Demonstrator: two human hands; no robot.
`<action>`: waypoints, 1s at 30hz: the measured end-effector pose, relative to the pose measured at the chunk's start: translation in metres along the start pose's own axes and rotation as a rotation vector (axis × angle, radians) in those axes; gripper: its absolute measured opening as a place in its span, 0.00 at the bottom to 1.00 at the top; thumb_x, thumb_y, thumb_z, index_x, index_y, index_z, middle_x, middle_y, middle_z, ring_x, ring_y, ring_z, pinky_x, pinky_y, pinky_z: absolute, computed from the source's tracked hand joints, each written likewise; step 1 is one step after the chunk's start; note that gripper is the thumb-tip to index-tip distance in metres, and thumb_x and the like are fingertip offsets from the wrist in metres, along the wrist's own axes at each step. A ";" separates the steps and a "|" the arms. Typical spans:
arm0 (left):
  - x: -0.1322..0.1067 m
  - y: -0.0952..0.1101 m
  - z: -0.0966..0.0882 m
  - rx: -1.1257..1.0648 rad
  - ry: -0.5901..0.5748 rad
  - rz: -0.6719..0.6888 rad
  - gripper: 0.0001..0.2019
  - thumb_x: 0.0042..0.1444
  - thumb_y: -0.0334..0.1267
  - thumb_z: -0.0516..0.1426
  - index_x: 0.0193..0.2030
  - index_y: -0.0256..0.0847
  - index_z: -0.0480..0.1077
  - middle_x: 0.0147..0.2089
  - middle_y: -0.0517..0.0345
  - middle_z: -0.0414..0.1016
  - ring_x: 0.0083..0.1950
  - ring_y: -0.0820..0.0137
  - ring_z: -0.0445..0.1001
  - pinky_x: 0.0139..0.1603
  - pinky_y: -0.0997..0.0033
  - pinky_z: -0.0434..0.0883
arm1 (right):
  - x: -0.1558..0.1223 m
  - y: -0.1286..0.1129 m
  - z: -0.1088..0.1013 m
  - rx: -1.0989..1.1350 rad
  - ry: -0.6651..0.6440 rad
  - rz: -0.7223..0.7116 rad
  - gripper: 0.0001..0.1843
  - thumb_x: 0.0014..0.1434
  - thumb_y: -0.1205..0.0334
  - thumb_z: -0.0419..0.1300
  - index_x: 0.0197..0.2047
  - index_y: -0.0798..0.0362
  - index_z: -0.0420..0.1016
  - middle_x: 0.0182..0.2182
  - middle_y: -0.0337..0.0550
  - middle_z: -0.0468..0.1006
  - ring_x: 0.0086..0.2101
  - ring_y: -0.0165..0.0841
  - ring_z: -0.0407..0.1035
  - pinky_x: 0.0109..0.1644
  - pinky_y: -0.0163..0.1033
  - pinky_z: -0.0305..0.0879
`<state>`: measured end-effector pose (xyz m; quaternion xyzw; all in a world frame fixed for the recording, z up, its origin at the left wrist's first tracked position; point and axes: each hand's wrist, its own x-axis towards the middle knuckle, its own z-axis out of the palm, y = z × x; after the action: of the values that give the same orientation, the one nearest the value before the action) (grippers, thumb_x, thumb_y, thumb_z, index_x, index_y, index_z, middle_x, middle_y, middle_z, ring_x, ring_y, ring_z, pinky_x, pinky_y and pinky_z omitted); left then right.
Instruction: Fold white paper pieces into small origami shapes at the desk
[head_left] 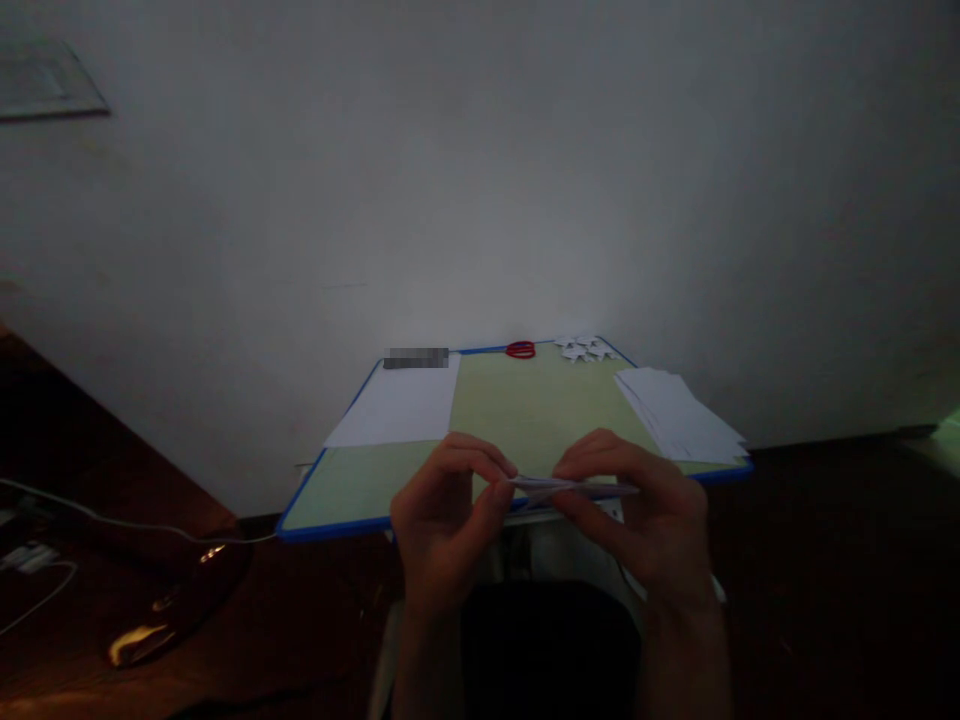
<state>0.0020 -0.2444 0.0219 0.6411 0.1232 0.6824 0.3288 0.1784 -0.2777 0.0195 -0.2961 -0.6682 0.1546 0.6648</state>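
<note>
A small folded piece of white paper (571,487) is pinched between both hands, seen almost edge-on above the near edge of a green board with a blue rim (330,527). My left hand (444,520) grips its left end with thumb and fingers closed. My right hand (637,505) pinches the right part, fingers curled over it. Both hands hover in front of the board, over my lap.
On the board lie a white sheet (401,410) at the left, a stack of white sheets (679,415) at the right, red scissors handles (520,349) and small folded paper pieces (585,348) at the far edge. A white wall rises behind. Cables (90,517) lie at left on the dark floor.
</note>
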 end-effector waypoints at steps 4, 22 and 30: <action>0.001 0.005 0.000 0.007 -0.074 0.006 0.05 0.60 0.26 0.63 0.38 0.40 0.75 0.36 0.56 0.75 0.39 0.68 0.74 0.41 0.66 0.71 | 0.003 -0.007 -0.003 -0.120 -0.103 -0.064 0.11 0.61 0.69 0.69 0.45 0.46 0.81 0.37 0.40 0.82 0.40 0.38 0.75 0.44 0.47 0.71; 0.004 0.008 0.004 0.099 -0.152 0.130 0.10 0.58 0.21 0.63 0.42 0.40 0.77 0.39 0.57 0.79 0.42 0.69 0.76 0.43 0.65 0.72 | 0.005 -0.021 0.000 -0.336 -0.028 -0.282 0.12 0.61 0.76 0.68 0.46 0.52 0.81 0.34 0.40 0.81 0.36 0.35 0.71 0.42 0.47 0.67; 0.004 0.007 0.003 0.270 -0.163 0.182 0.14 0.57 0.19 0.63 0.44 0.42 0.78 0.41 0.57 0.80 0.42 0.69 0.78 0.43 0.66 0.74 | 0.005 -0.020 -0.001 -0.375 -0.019 -0.305 0.12 0.60 0.76 0.68 0.43 0.51 0.81 0.32 0.39 0.80 0.35 0.34 0.71 0.41 0.47 0.66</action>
<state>0.0034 -0.2480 0.0290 0.7410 0.1281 0.6324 0.1857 0.1758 -0.2900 0.0356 -0.3084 -0.7285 -0.0713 0.6075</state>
